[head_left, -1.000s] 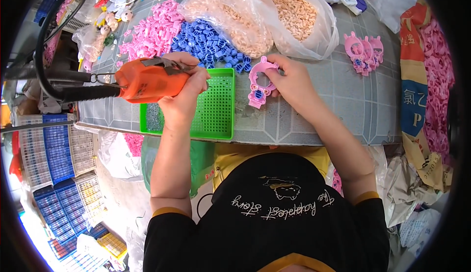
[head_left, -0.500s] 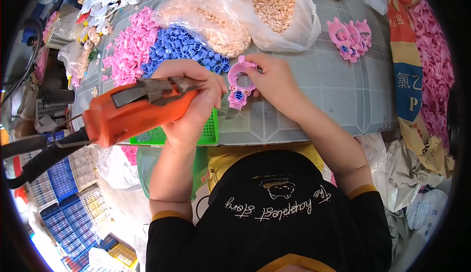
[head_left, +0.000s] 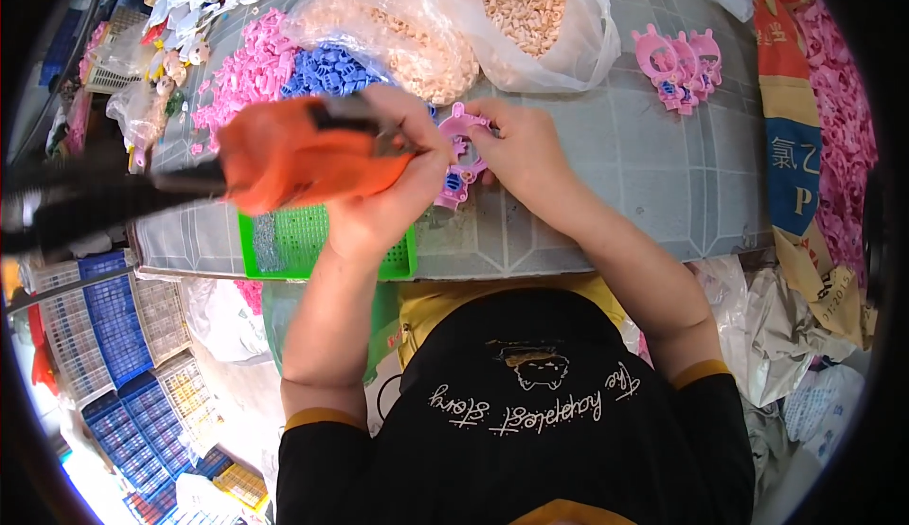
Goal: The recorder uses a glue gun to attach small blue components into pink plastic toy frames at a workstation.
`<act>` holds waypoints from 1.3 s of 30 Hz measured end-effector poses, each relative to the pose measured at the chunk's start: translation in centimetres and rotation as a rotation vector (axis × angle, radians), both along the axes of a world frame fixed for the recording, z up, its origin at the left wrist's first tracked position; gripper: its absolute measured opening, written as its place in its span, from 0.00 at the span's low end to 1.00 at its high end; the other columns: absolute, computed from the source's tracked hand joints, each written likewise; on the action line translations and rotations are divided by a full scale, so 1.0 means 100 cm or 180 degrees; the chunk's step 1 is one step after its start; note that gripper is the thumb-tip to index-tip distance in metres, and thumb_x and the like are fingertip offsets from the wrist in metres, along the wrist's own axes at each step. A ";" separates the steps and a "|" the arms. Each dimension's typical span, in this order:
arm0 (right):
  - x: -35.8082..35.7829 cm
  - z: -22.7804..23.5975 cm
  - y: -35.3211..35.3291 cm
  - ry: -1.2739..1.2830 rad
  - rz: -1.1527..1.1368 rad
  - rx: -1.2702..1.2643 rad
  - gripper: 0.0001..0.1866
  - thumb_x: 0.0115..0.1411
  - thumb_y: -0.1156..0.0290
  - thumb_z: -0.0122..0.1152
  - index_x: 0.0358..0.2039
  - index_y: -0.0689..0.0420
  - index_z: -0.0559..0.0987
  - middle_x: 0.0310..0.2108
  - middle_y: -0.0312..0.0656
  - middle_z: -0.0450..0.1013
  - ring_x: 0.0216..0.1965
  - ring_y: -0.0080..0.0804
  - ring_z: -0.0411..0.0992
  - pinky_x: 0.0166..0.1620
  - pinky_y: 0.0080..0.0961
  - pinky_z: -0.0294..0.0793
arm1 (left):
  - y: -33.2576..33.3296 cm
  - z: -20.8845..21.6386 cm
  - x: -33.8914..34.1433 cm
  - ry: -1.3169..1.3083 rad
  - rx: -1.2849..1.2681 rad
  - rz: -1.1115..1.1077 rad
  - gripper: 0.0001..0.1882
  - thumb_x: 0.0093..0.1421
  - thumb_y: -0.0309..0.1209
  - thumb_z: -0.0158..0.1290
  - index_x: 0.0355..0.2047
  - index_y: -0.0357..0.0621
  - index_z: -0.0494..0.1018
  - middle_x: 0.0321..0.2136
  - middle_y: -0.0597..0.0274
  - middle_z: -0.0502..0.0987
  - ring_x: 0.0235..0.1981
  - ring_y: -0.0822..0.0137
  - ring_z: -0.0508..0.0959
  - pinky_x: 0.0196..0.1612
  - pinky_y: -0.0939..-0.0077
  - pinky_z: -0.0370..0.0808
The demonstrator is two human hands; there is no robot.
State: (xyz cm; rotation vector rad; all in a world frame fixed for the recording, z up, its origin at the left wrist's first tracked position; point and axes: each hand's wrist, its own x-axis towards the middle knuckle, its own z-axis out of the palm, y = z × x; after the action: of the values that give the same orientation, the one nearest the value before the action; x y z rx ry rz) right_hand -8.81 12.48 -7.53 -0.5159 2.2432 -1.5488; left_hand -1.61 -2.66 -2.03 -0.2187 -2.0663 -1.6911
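My left hand (head_left: 402,179) is wrapped round an orange electric screwdriver (head_left: 303,151), smeared by motion, with a dark cord trailing left. Its front end points at a pink ring-shaped plastic part (head_left: 454,184) that has a blue insert in its lower end. The bit is hidden behind my fingers. Thumb and fingers of my right hand (head_left: 521,142) pinch that part on its right side, over the grey table. Below my left wrist, a green perforated tray (head_left: 414,258) holds small silvery pieces, probably screws, on its left side.
Beyond my hands lie piles of pink pieces (head_left: 251,71) and blue pieces (head_left: 331,72), with bags of beige pieces (head_left: 521,9) behind. Several similar pink ring parts (head_left: 677,66) sit at the right. A sack (head_left: 795,146) with pink parts stands at the table's right edge.
My left hand and the screwdriver have moved right and up, closer over the pink part. My right hand keeps its pinch on the part, almost in place.
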 end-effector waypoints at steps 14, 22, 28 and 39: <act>0.004 0.007 0.003 -0.0361 0.0016 -0.0136 0.12 0.61 0.73 0.55 0.43 0.62 0.78 0.24 0.39 0.77 0.17 0.21 0.72 0.22 0.20 0.70 | -0.010 0.030 0.022 0.0323 0.0893 0.0457 0.13 0.48 0.17 0.47 0.37 0.35 0.65 0.16 0.61 0.67 0.16 0.68 0.68 0.30 0.69 0.71; 0.003 0.006 0.000 -0.0359 0.0065 -0.0143 0.11 0.61 0.73 0.55 0.43 0.62 0.78 0.24 0.38 0.76 0.17 0.20 0.71 0.22 0.19 0.70 | -0.024 0.004 0.023 -0.0142 0.0668 0.0733 0.13 0.48 0.15 0.46 0.36 0.36 0.65 0.16 0.60 0.69 0.18 0.69 0.69 0.31 0.70 0.72; 0.003 0.006 -0.001 -0.0395 0.0038 -0.0157 0.10 0.61 0.74 0.55 0.42 0.62 0.78 0.24 0.38 0.76 0.16 0.20 0.70 0.21 0.19 0.69 | -0.029 -0.003 0.023 -0.0061 0.0888 0.0448 0.14 0.49 0.13 0.52 0.36 0.38 0.68 0.23 0.62 0.73 0.21 0.73 0.74 0.26 0.81 0.72; 0.002 0.005 0.002 -0.0255 0.0002 -0.0082 0.11 0.60 0.73 0.56 0.42 0.61 0.78 0.23 0.40 0.76 0.16 0.21 0.71 0.21 0.21 0.70 | -0.007 0.027 0.029 0.0151 0.0726 0.0713 0.14 0.48 0.17 0.46 0.38 0.35 0.65 0.16 0.59 0.67 0.17 0.67 0.68 0.30 0.68 0.71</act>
State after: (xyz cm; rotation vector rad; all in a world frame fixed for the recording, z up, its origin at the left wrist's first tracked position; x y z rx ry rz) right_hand -8.63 12.65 -7.07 -0.4533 2.1658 -1.5718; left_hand 1.28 -3.38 0.68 0.0442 -1.7720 -1.7446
